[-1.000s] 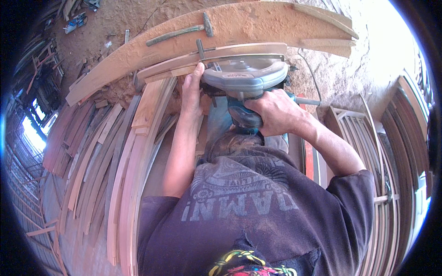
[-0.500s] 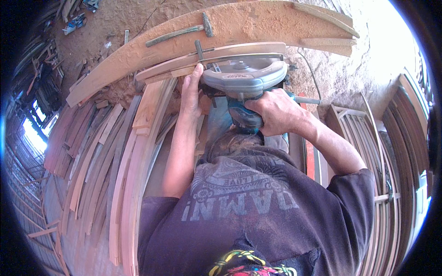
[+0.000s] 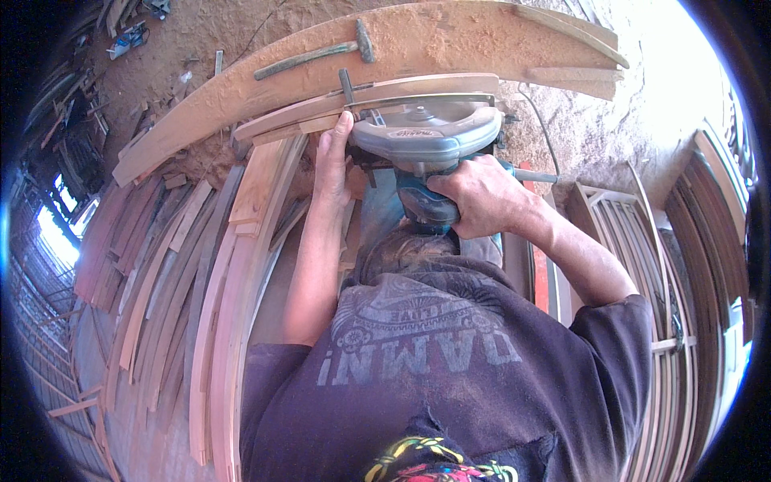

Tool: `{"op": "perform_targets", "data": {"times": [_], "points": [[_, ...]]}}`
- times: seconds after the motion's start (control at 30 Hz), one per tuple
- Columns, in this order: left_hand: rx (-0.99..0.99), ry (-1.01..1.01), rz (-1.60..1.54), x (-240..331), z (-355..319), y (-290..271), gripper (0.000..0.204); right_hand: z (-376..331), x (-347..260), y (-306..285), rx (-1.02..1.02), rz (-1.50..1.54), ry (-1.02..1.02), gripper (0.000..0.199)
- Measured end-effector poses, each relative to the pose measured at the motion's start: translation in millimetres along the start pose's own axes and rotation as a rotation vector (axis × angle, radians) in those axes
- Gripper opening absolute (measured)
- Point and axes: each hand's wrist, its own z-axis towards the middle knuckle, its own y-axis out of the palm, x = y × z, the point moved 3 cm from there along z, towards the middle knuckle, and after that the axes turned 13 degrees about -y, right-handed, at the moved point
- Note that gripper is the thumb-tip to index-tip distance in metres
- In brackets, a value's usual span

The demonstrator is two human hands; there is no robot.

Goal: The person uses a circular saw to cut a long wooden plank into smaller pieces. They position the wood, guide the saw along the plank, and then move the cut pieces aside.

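A mitre saw (image 3: 426,136) with a grey rounded blade guard and a teal body stands in front of me. My right hand (image 3: 480,193) is closed round its teal handle (image 3: 426,205), with the forearm reaching in from the right. Left of the guard, my left hand (image 3: 333,165) is closed on the end of a short wooden strip (image 3: 320,124), its thumb pointing up; some fingers are hidden. Behind that strip lies a longer wooden strip (image 3: 450,83) along the saw's fence. An upright metal clamp rod (image 3: 346,87) rises just beyond my left thumb.
A hammer (image 3: 317,59) rests on a wide, sawdust-covered curved board (image 3: 434,36) beyond the saw. Long planks (image 3: 221,345) are stacked at my left. Wooden frames (image 3: 642,265) lean at the right. A dark cable (image 3: 546,124) runs over the dusty ground right of the saw.
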Motion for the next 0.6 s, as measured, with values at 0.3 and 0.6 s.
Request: {"op": "perform_targets", "data": {"times": [0.3, 0.6], "points": [[-0.042, 0.041, -0.014, 4.2, -3.4, 5.3, 0.062, 0.0, 0.8, 2.9, 0.018, -0.012, -0.011, 0.034], [-0.033, 0.016, -0.024, -3.5, 3.6, -2.8, 0.065, 1.0, 0.9, 4.3, 0.023, -0.026, -0.024, 0.033]]}}
